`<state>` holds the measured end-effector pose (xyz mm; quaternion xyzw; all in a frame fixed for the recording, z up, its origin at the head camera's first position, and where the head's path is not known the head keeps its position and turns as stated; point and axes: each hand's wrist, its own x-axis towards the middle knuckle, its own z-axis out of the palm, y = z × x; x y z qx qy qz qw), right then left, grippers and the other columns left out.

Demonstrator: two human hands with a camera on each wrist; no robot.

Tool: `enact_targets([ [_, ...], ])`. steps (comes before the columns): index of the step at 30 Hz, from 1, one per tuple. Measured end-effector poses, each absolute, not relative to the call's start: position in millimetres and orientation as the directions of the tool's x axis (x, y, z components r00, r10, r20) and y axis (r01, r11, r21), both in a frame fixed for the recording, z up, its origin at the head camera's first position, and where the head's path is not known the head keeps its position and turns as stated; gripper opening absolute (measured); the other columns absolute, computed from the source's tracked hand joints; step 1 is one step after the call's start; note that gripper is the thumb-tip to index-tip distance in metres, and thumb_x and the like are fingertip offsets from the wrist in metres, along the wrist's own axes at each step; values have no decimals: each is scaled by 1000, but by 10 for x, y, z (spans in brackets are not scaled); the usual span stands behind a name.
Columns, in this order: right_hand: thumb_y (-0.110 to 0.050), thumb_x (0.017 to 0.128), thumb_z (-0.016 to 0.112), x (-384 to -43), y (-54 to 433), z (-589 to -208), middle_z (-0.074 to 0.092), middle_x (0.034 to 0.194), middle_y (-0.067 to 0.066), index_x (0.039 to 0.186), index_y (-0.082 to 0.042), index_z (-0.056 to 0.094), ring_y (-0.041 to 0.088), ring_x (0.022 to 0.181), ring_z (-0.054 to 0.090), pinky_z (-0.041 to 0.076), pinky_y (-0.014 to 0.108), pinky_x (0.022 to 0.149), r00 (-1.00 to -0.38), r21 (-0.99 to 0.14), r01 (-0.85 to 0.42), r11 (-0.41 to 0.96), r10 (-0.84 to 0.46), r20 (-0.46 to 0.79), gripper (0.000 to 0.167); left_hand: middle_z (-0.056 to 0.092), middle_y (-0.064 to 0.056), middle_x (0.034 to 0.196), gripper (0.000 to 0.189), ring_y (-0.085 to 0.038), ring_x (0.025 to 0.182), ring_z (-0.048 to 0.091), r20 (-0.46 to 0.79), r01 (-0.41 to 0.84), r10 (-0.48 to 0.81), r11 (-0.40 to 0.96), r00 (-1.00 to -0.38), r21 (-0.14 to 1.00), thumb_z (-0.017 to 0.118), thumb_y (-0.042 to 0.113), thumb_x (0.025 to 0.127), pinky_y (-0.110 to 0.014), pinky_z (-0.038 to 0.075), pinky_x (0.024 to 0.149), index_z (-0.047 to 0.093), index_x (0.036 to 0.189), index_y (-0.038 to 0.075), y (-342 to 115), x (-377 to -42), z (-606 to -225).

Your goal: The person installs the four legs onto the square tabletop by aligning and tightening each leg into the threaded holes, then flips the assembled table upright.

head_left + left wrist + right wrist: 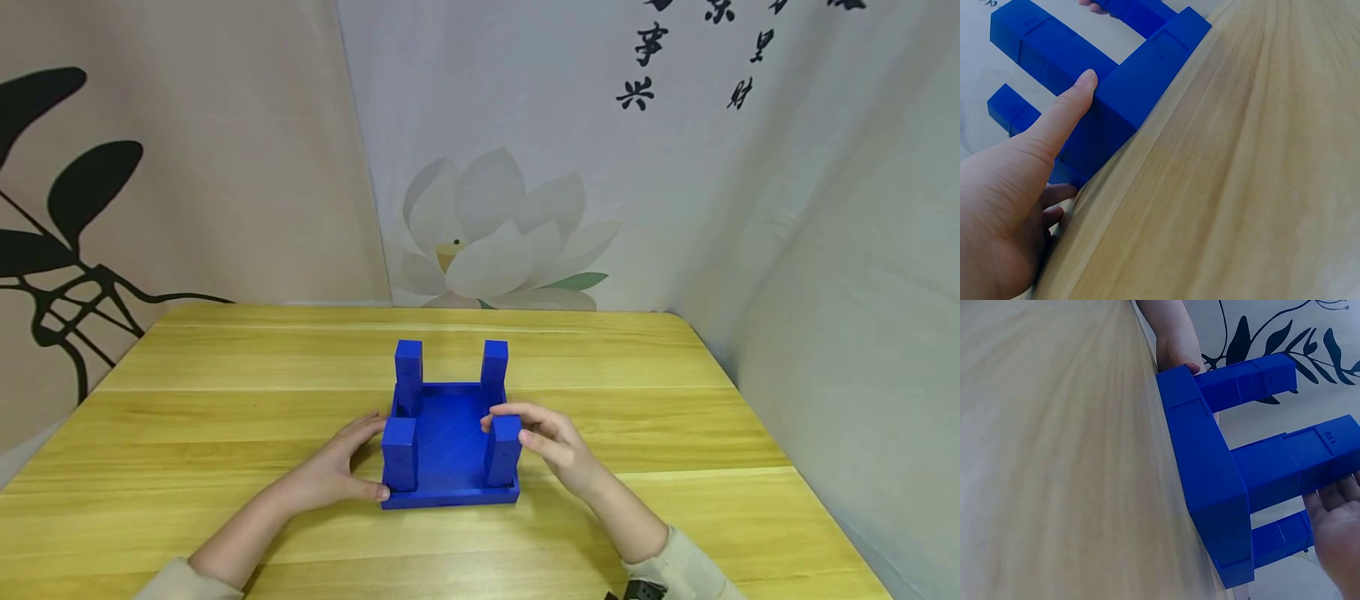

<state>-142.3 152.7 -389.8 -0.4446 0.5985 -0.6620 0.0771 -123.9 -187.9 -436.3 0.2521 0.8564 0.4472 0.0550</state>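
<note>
A shallow blue plastic base (450,442) with a raised rim lies on the table, a square blue post standing upright at each corner. My left hand (330,471) holds the base's left side, its thumb at the near left corner; in the left wrist view the thumb (1066,112) lies against the base (1147,75). My right hand (558,446) holds the upper part of the near right post (502,450), with fingers behind it and the thumb on its right side. In the right wrist view, fingers (1332,500) touch this post (1291,465), marked with small numbers.
The wooden table (247,367) extends around the base on all sides. Behind it hangs a pale curtain (525,108) with a printed lotus, dark leaves and writing. A dark object (643,590) sits at the right sleeve.
</note>
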Motion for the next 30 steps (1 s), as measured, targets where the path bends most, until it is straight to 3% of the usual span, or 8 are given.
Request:
enact_targets([
  [5,-1,97,41,-1432,1525,-3906,58,119,27,124,20,45,29,116,55,38,39,102,-591,-856,-439,-274,-629,505,34,26,-29,149,90,-49,137,17,133,384,480,473,-867,793,85,35,69,-71,18,101,43,142,4,-1876,-1236,-4357],
  [10,0,97,42,-1425,1521,-3901,59,120,22,125,17,47,28,116,55,37,38,103,-588,-852,-440,-284,-626,512,33,25,-29,149,91,-49,136,17,125,378,477,481,-870,791,85,36,69,-71,18,101,42,142,3,-1873,-1230,-4349],
  [19,-2,98,42,-1416,1523,-3881,61,119,16,129,-8,57,26,114,55,41,37,100,-590,-848,-456,-271,-622,516,35,25,-30,149,91,-50,136,18,117,375,478,491,-871,787,85,37,69,-71,18,100,42,142,3,-1878,-1231,-4354],
  [30,-7,100,46,-1430,1529,-3898,62,119,8,130,-2,55,22,114,55,42,33,97,-588,-856,-419,-302,-629,509,31,25,-29,149,92,-49,137,17,95,346,466,489,-880,801,86,38,67,-70,17,102,43,142,5,-1863,-1239,-4351],
])
